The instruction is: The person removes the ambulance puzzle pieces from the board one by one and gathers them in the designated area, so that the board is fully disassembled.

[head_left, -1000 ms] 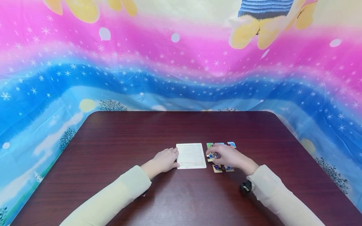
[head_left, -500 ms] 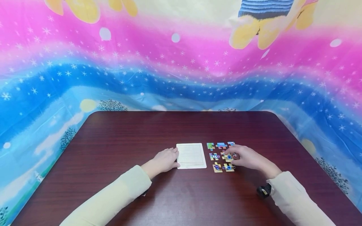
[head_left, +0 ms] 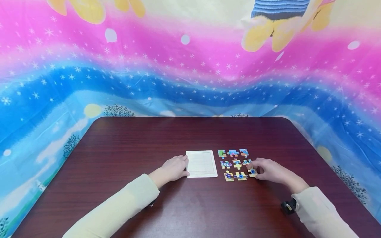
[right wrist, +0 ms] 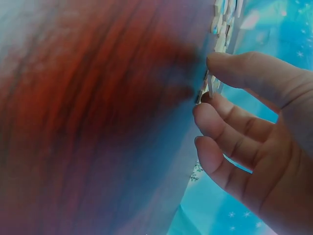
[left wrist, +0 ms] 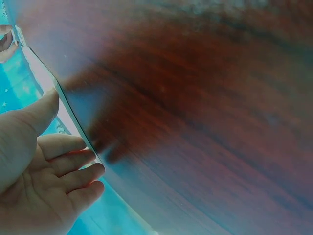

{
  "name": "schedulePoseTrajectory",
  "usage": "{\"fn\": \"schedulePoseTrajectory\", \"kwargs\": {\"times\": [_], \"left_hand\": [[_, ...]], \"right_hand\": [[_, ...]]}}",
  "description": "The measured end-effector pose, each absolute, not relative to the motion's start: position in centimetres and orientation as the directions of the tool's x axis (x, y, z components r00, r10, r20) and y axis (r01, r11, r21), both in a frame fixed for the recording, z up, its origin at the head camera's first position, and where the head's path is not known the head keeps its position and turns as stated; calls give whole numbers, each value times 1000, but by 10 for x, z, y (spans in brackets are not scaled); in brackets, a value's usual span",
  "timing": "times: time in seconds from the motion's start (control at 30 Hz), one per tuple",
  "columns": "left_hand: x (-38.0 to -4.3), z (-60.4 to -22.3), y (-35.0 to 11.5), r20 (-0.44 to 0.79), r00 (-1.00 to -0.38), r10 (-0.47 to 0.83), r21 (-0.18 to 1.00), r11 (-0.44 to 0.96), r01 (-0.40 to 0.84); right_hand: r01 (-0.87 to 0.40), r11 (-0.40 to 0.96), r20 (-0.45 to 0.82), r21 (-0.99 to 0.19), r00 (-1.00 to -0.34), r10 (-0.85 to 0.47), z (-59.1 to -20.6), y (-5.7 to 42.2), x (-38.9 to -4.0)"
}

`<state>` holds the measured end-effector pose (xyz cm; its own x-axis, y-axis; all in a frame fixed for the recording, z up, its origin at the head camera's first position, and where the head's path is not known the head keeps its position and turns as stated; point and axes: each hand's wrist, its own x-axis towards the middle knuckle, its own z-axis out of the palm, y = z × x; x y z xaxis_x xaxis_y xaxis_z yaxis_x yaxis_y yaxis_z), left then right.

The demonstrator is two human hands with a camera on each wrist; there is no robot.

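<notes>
My right hand point(head_left: 272, 172) pinches a yellow jigsaw puzzle piece point(head_left: 252, 171) with a blue round spot, low over the table at the right of the other pieces. In the right wrist view the held piece point(right wrist: 211, 87) shows edge-on between thumb and finger. Several colourful pieces lie loose in rough rows, among them a green one point(head_left: 221, 153) and a yellow one with a blue spot point(head_left: 241, 177). My left hand point(head_left: 173, 169) rests at the left edge of a pale square puzzle tray point(head_left: 215, 165), fingers nearly straight; its thumb point(left wrist: 41, 110) meets the tray's side.
Both hands work over a dark red-brown wooden table point(head_left: 143, 138) with rounded far corners. Behind it hangs a pink and blue printed cloth point(head_left: 178, 82) with snowflakes. A small black device point(head_left: 288, 207) sits at the right wrist.
My right hand has moved rightward across the puzzle pieces, carrying the spotted piece from the left of the group to its right side. My left hand and the tray stay in place.
</notes>
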<state>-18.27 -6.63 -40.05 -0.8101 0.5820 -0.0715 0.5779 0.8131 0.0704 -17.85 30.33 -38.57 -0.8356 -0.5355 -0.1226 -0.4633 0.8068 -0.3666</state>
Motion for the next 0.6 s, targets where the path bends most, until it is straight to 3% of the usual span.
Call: {"fn": "schedulePoseTrajectory", "kwargs": {"times": [0.6], "left_hand": [[-182, -401, -67, -57, -806, 589, 74, 808, 585]], "right_hand": [[-471, 803, -124, -364, -830, -543, -387, 304, -174]]}}
